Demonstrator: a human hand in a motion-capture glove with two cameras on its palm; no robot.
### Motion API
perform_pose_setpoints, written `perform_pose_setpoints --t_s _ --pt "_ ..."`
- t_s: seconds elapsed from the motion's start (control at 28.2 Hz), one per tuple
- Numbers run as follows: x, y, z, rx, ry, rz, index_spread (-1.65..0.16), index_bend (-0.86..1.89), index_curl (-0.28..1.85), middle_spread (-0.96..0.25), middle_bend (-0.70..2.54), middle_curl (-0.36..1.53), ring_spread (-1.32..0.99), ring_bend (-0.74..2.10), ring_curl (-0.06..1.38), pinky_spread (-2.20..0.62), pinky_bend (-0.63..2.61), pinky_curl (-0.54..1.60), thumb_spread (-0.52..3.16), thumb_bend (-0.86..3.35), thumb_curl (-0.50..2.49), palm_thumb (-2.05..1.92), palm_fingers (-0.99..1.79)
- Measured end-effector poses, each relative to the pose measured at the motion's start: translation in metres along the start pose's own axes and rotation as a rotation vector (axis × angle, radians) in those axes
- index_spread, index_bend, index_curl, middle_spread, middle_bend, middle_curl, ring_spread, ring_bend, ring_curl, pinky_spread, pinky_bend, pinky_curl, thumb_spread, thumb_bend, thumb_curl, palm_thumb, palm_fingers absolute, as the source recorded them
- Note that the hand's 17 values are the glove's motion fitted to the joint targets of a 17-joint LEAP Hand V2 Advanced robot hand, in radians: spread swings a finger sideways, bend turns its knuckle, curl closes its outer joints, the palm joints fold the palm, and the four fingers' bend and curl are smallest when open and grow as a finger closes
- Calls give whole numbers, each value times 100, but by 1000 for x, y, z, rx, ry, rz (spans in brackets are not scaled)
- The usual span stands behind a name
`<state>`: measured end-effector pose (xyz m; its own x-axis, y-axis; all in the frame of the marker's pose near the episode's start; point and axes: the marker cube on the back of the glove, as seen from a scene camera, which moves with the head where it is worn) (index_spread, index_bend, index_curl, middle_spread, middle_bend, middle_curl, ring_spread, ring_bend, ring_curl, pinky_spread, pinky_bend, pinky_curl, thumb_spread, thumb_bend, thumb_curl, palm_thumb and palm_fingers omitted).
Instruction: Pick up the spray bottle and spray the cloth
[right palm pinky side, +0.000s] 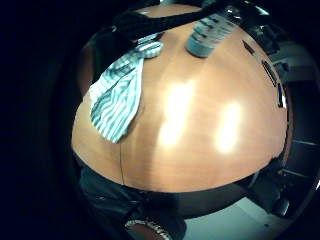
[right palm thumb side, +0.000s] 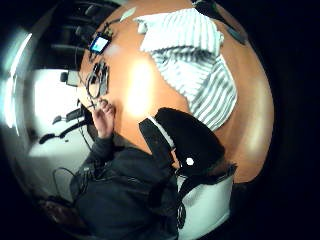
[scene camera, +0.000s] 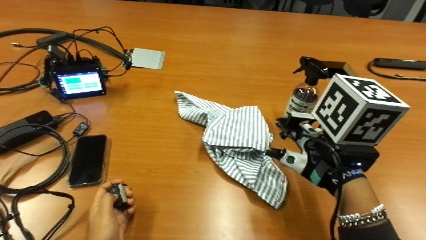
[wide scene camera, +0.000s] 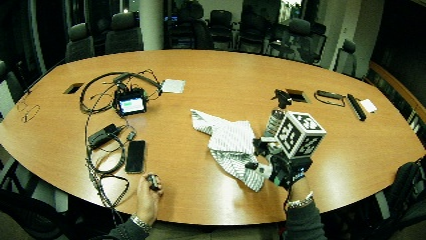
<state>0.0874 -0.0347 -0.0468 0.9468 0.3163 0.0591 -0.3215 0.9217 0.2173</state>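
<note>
One spray bottle (scene camera: 305, 97) stands upright on the table (scene camera: 219, 45), long axis vertical, just beyond the gloved right hand (scene camera: 313, 160) and beside the striped cloth (scene camera: 236, 140); whether the fingers are spread or curled cannot be told

In the outside view the spray bottle (scene camera: 305, 97) stands partly behind the rig on the right hand (scene camera: 313, 160), so its lower body is hidden. That hand's fingers are covered by straps and housing; their curl cannot be told. The small dark object in the bare left hand (scene camera: 112, 210) is too small to identify. The striped cloth (right palm pinky side: 117, 97) is partly hidden by a black strap in the little finger side view.
</note>
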Motion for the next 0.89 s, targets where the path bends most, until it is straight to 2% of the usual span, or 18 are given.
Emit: perform_pose_setpoints --t_s 0.28,0.46,0.57,0.89 --pt "51 -52 -17 236 -87 222 -39 13 27 -4 21 26 -5 40 26 22 40 30 117 0 21 41 62" --pt "88 -83 -24 425 -307 357 -35 14 28 -5 24 29 -7 48 30 15 37 30 122 3 23 50 83" --pt "104 -97 -27 476 -409 421 -33 13 28 -5 24 31 -8 51 33 12 35 31 125 4 24 53 87" --pt "80 -153 -50 475 -677 332 -32 13 29 -7 27 35 -9 47 35 9 32 33 122 8 30 70 83"
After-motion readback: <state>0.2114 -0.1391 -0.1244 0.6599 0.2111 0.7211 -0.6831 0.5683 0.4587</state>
